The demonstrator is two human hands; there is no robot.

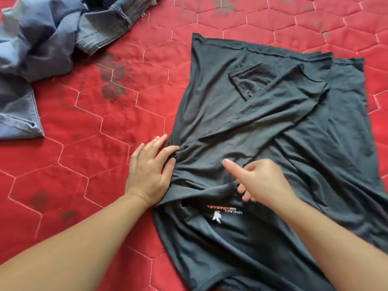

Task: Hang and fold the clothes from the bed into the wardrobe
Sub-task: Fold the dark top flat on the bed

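A dark grey T-shirt [262, 127] lies spread on the red quilted bed cover [88, 164], collar end toward me, with a printed neck label showing. Both sleeves are folded inward across the body. My left hand [149, 173] rests at the shirt's left edge, fingers pinching a bunch of the fabric there. My right hand [260, 179] sits on the shirt near the collar, thumb stuck out and fingers curled onto the cloth. The wardrobe is out of view.
A heap of blue clothes lies at the upper left: a light blue garment [35, 38] and denim jeans [109, 24]. Dark stains mark the bed cover between the heap and the shirt. Bare cover stretches left of my left hand.
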